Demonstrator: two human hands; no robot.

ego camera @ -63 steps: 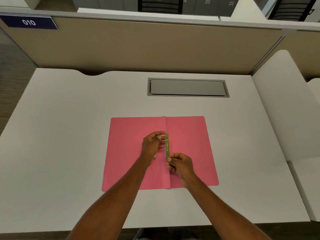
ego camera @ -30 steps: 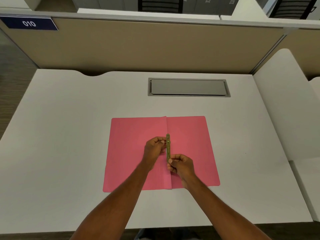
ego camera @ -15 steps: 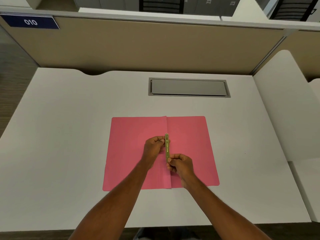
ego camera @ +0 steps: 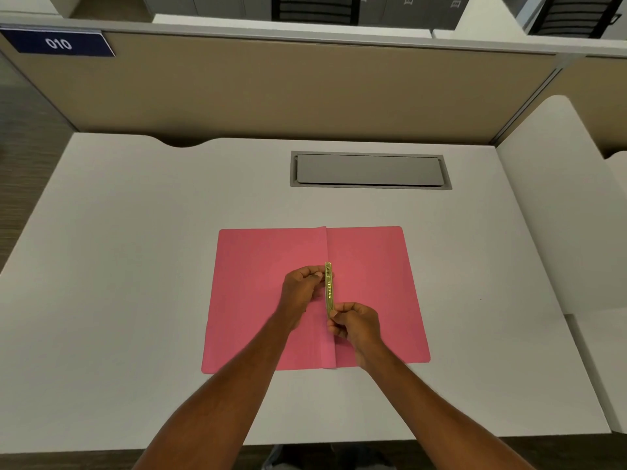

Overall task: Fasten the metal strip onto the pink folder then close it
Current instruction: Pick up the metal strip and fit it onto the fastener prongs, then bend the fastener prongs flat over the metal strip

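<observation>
Brass-coloured metal strip [ego camera: 328,289] lies along centre fold of open pink folder [ego camera: 264,300]. Your left hand [ego camera: 300,293] pinches strip's far end; your right hand [ego camera: 356,323] pinches near end. Folder lies flat on white desk [ego camera: 135,266], near front edge. Grey cable hatch [ego camera: 369,170] behind folder.

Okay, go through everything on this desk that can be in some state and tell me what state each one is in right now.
pink folder: open, lying flat on the desk.
metal strip: along the fold, pinched at both ends.
left hand: gripping the strip's far end.
right hand: gripping its near end.
desk hatch: shut.
</observation>
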